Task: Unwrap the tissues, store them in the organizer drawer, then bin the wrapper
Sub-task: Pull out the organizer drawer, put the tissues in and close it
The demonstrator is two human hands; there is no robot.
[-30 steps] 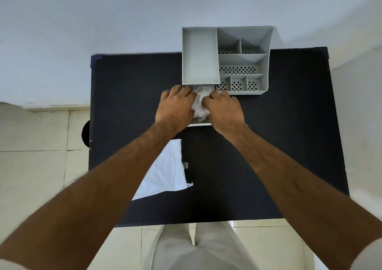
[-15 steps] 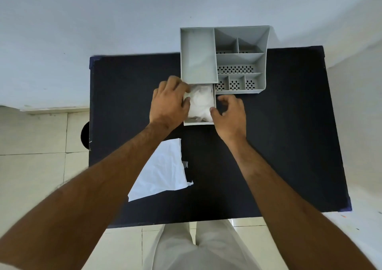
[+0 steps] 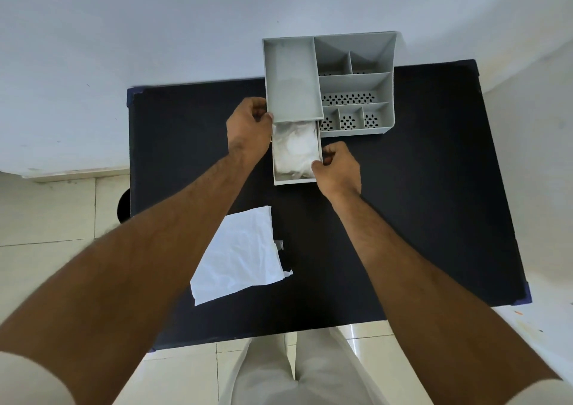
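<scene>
A grey organizer [image 3: 356, 82] stands at the far edge of the black table [image 3: 418, 203]. Its drawer [image 3: 294, 181] is pulled out toward me, and the white tissues [image 3: 294, 150] lie inside it. My left hand [image 3: 248, 128] is curled against the organizer's front left corner, thumb on the edge just above the drawer. At the drawer's right wall near the front, my right hand [image 3: 338, 169] pinches the rim with thumb and fingers. The empty white wrapper [image 3: 238, 256] lies flat on the table between my forearms.
A small torn scrap [image 3: 279, 244] lies by the wrapper's right edge. A dark round object [image 3: 124, 206] shows on the floor past the table's left edge. A white wall is behind the organizer and tiled floor below.
Both hands have come off the tissues. The left went up and left to the organizer's corner; the right slid to the drawer's right wall. The tissues now lie uncovered.
</scene>
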